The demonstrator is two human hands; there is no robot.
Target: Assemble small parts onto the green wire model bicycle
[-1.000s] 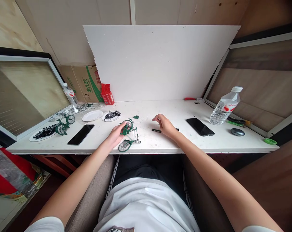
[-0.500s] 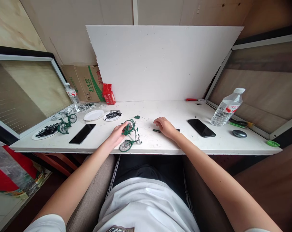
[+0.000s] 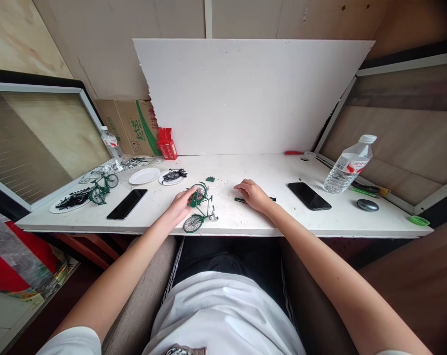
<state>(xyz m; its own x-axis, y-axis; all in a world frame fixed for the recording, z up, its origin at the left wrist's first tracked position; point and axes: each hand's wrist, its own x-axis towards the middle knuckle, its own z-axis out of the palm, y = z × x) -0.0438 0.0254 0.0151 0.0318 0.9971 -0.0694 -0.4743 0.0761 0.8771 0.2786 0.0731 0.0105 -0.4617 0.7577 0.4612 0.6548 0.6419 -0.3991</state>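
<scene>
My left hand (image 3: 181,206) is closed on the rear part of a small green model bicycle (image 3: 199,216), which lies near the table's front edge with its handlebar to the right. My right hand (image 3: 253,194) rests on the table with its fingers curled, over a thin dark tool (image 3: 240,200) whose two ends show on either side. What the right fingertips touch, if anything, is too small to make out. A small green piece (image 3: 210,179) lies beyond the bicycle, between the hands.
Left on the table (image 3: 223,228) are a second green bicycle (image 3: 104,187), plates with black parts (image 3: 173,175), a bare white plate (image 3: 144,176) and a phone (image 3: 127,204). At right are another phone (image 3: 309,196), a water bottle (image 3: 349,165) and a mouse (image 3: 367,205).
</scene>
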